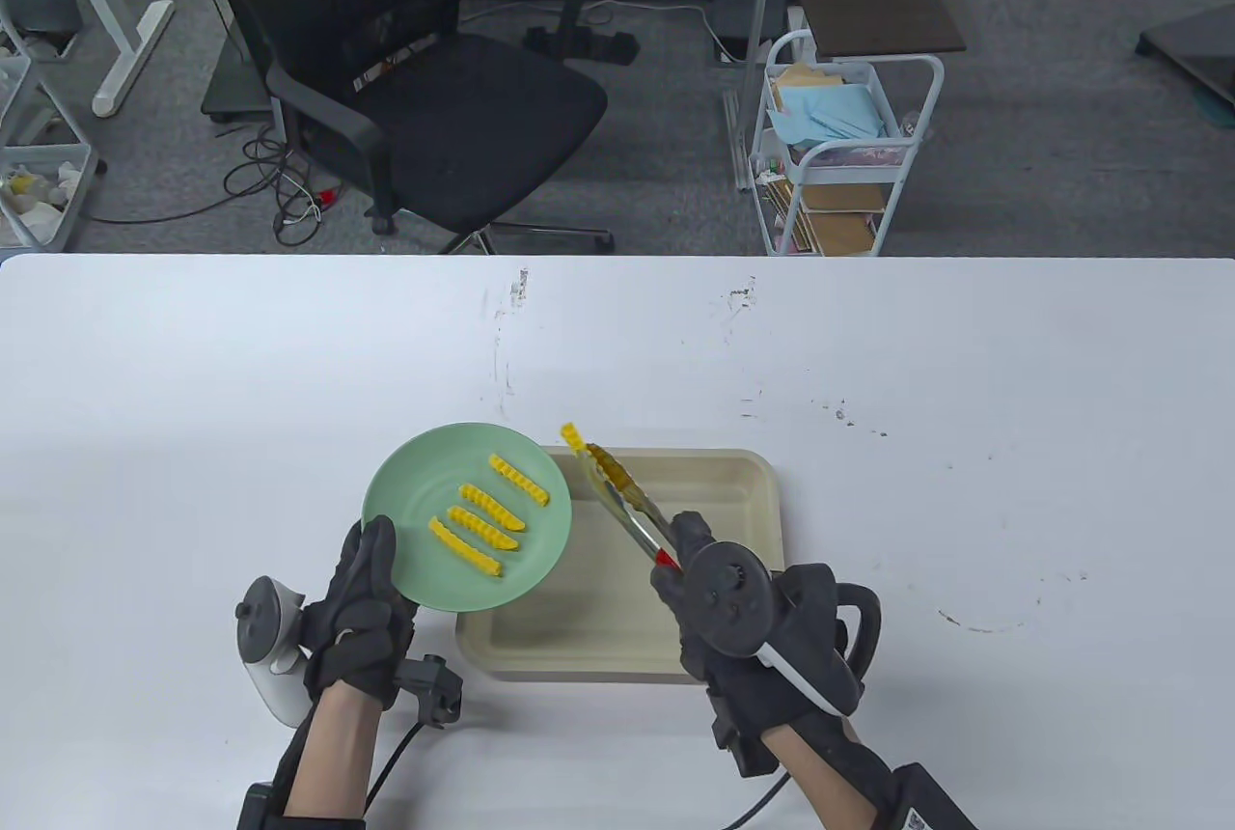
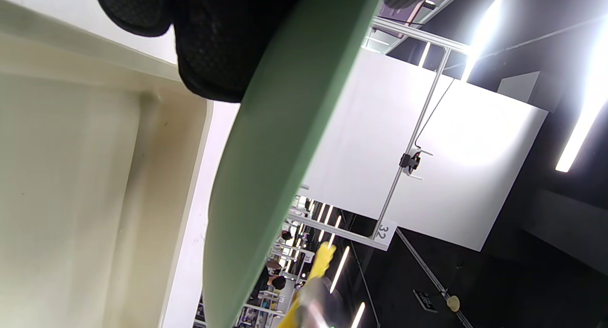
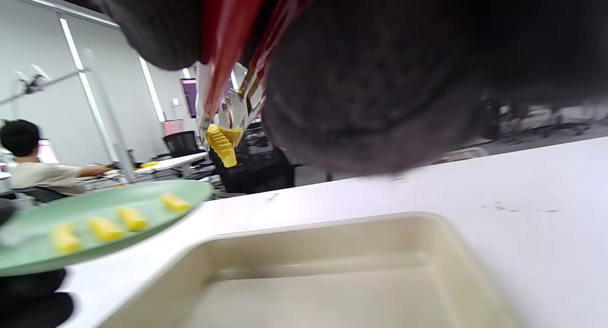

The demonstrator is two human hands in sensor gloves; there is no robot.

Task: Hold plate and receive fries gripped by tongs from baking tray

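My left hand (image 1: 362, 618) grips the near-left rim of a green plate (image 1: 415, 483) and holds it above the left end of the beige baking tray (image 1: 733, 483). Several yellow crinkle fries (image 1: 478, 521) lie on the plate. My right hand (image 1: 719, 598) grips metal tongs (image 1: 622, 502) with red handles. The tongs pinch one yellow fry (image 1: 572, 434) at their tips, just past the plate's far-right rim. In the left wrist view the plate's underside (image 2: 275, 142) and the tray wall (image 2: 142, 199) show. In the right wrist view the pinched fry (image 3: 222, 147) hangs above the plate (image 3: 28, 256).
The tray's inside (image 3: 332, 290) looks bare. The white table (image 1: 965, 405) stretches wide on all sides. A black office chair (image 1: 415, 87) and a white cart (image 1: 839, 145) stand beyond the table's far edge.
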